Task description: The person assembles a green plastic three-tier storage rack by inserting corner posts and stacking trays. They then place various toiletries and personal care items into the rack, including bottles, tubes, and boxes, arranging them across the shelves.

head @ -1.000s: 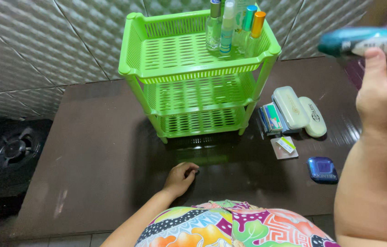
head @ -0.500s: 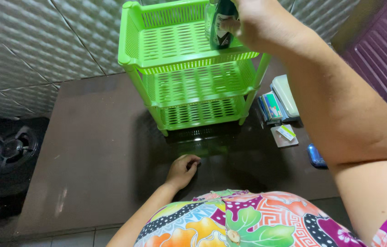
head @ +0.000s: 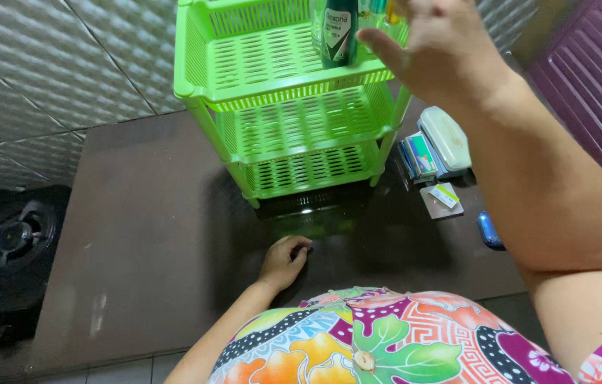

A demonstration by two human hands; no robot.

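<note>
A dark green spray can (head: 338, 32) stands upright on the top shelf of a bright green plastic rack (head: 258, 67), beside several small bottles that my hand partly hides. My right hand (head: 443, 50) hovers just right of the can, fingers apart and holding nothing. My left hand (head: 285, 261) rests on the dark brown countertop (head: 151, 235) in front of the rack, fingers curled with nothing visible in them.
Right of the rack lie a white case (head: 446, 137), a stack of small boxes (head: 420, 156), a flat card packet (head: 443, 200) and a blue case (head: 490, 229). A gas burner (head: 9, 235) sits at the left. Tiled wall stands behind.
My right hand carried the spray can from the right to the top shelf, set it down upright and let go; the hand now sits beside it. My left hand stayed put.
</note>
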